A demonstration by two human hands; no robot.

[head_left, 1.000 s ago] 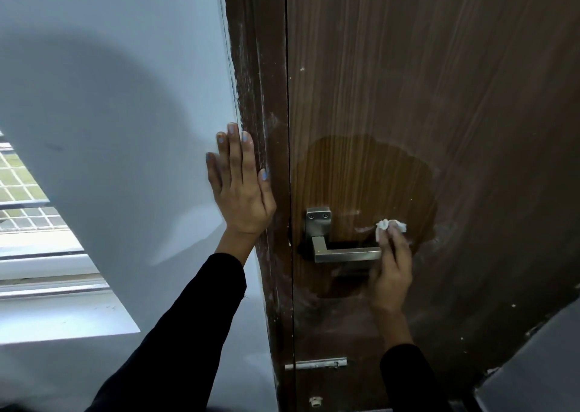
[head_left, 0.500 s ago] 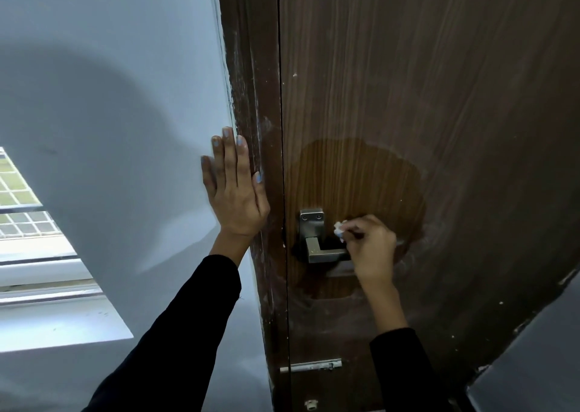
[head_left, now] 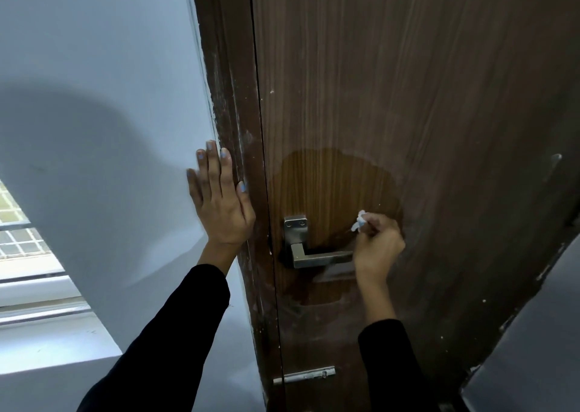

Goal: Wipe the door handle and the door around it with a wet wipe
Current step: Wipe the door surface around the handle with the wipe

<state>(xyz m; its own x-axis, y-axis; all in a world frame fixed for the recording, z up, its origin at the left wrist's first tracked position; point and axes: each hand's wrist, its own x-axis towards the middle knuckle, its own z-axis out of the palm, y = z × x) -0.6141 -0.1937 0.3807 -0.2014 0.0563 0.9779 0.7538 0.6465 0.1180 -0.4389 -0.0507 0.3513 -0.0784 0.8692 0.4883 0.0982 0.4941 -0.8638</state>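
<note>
The wet wipe (head_left: 361, 221) is a small crumpled white wad, pinched in the curled fingers (head_left: 378, 223) of the right hand (head_left: 378, 247) and held against the door (head_left: 408, 98) just above the free end of the door handle (head_left: 320, 258). Only its upper tip shows past the fingertips. The handle is a squared lever of brushed grey metal, its bar running level toward the right from a rectangular plate with two screws; the hand covers the bar's far end. Around handle and wipe the brown wood-grain veneer bears a darker, glossier rounded patch, while the surface beyond it is dull and hazed with pale streaks and a few white flecks. To the right and above the patch the door face is broad and unobstructed.

Left of the handle a thin dark gap separates the door's edge from the door frame (head_left: 232, 129), a brown upright scuffed with whitish marks. The left hand (head_left: 219, 204) lies flat, fingers straight and together, holding nothing, its palm on the smooth pale wall (head_left: 94, 98) and its thumb side touching the frame. Both sleeves are black. Low on the door a small metal bolt (head_left: 304, 375) sits across the gap. At far left a window (head_left: 18, 223) with a grille shows, well apart from the hands
</note>
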